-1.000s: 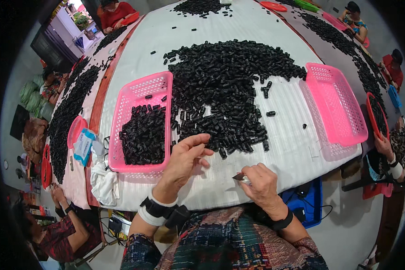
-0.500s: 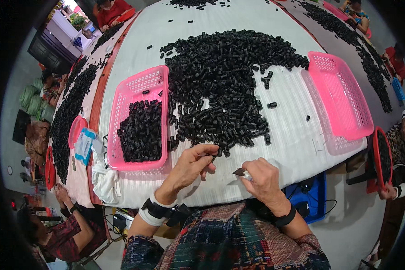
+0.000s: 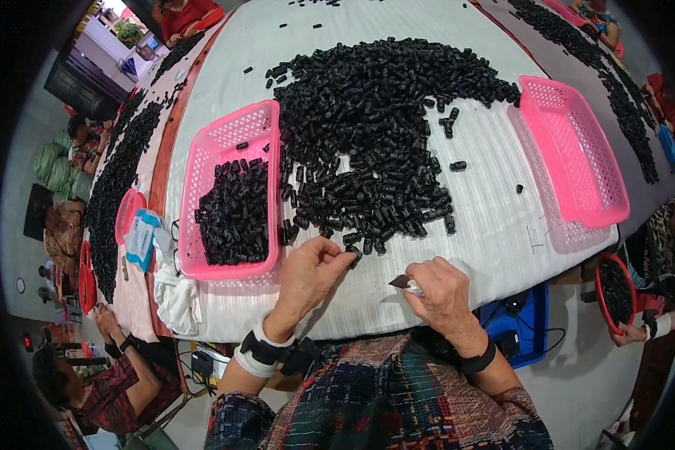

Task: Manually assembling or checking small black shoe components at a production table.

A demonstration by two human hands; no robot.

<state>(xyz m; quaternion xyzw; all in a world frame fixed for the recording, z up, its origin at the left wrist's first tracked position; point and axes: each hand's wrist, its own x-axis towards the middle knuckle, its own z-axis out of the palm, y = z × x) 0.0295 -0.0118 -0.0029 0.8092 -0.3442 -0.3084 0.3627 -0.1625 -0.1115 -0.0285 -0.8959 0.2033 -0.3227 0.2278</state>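
A broad heap of small black cylindrical parts (image 3: 367,135) lies on the white-covered table. At the heap's near edge, my left hand (image 3: 311,276) has its thumb and fingertips closed on one black cylindrical part (image 3: 354,253). Apart from it, to the right, my right hand (image 3: 442,294) is wrapped round a small knife; its pointed blade (image 3: 400,282) sticks out toward the left and most of its handle is hidden in the fist. Beside my left hand stands a pink basket (image 3: 274,180) partly filled with the same black parts.
Another pink basket (image 3: 577,150) sits tilted on the right. White cloth (image 3: 176,300) and a blue-white packet (image 3: 140,238) lie at the left. Below the table edge is a blue crate (image 3: 534,322) with cables. Co-workers sit around; one person's hand holds a red tray (image 3: 600,296) at right.
My left hand has reached slightly forward to the heap's edge, its fingertips now on a black part there. My right hand keeps the knife in nearly the same place. The red tray at right has moved lower.
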